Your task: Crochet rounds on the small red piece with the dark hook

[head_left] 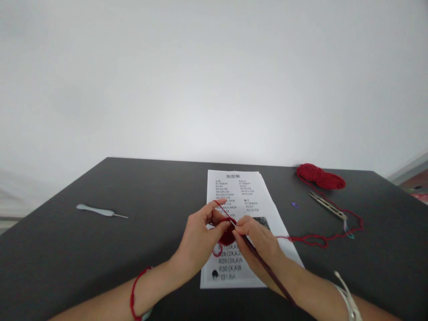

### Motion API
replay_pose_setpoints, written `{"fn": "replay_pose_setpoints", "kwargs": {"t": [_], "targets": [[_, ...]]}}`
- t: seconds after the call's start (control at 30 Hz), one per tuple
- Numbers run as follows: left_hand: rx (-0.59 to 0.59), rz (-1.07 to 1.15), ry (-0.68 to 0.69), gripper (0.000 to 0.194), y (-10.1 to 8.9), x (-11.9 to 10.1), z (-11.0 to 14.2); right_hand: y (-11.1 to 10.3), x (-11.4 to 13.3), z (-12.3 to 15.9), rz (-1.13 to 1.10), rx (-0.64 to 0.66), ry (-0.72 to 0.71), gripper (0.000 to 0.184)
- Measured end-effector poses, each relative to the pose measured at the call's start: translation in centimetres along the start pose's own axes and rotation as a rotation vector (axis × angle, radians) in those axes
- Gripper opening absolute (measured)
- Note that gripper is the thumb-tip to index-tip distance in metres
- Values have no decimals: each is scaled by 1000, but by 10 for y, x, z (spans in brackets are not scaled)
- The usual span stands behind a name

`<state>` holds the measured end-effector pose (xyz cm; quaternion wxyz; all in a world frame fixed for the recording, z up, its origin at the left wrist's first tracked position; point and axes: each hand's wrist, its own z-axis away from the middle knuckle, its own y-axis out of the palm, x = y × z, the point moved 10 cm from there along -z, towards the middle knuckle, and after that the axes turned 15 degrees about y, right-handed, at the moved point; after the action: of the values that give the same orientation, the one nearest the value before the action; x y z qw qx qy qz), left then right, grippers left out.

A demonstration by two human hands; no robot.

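Between my two hands is a small dark red crochet piece (228, 237), partly covered by the fingers. My left hand (203, 225) pinches its upper edge, and red yarn (220, 206) runs over the raised left index finger. In my right hand (256, 236) is a crochet hook (265, 266) with a dark handle, slanting down toward the right wrist. The metal tip of the hook meets the top edge of the piece. A loose loop of red yarn hangs below the left fingers. Under both hands lies a printed pattern sheet (230, 278).
A red yarn skein (321, 176) lies at the back right, its strand winding across the table (160, 187) toward my hands. Near it are yarn snips (327, 205) and a purple stitch marker (294, 205). A second hook with a pale handle (96, 210) rests at left. A wall stands behind.
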<state>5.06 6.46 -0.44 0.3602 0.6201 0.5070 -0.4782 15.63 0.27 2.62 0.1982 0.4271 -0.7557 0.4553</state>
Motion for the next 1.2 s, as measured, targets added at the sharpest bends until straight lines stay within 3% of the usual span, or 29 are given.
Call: {"fn": "replay_pose_setpoints", "kwargs": {"t": [0.13,0.23,0.3,0.43,0.63,0.8,0.93,1.07,1.13,1.2], "targets": [[66,150,-91,42,10,10,2,7,18,0,233,70,-251,18],[106,420,-279,44,23,25,8,11,36,8,428,74,-490,18],[114,516,-371,43,28,31,12,12,41,9,510,31,-515,19],[68,395,-280,47,18,27,5,11,39,6,519,-62,-359,21],[55,102,-9,43,2,5,-6,1,29,4,205,22,-238,17],[113,-77,104,35,-2,-5,-8,-16,-12,-10,-163,16,187,13],[111,-125,124,25,-5,-9,-10,-15,-29,-15,-388,86,378,17],[98,32,51,36,-1,-6,-9,-1,-43,-20,-719,201,517,16],[93,156,-9,43,5,-2,-6,9,-47,-19,-865,241,550,16],[84,252,-50,48,11,0,-3,12,-46,-18,-827,219,506,15]]}}
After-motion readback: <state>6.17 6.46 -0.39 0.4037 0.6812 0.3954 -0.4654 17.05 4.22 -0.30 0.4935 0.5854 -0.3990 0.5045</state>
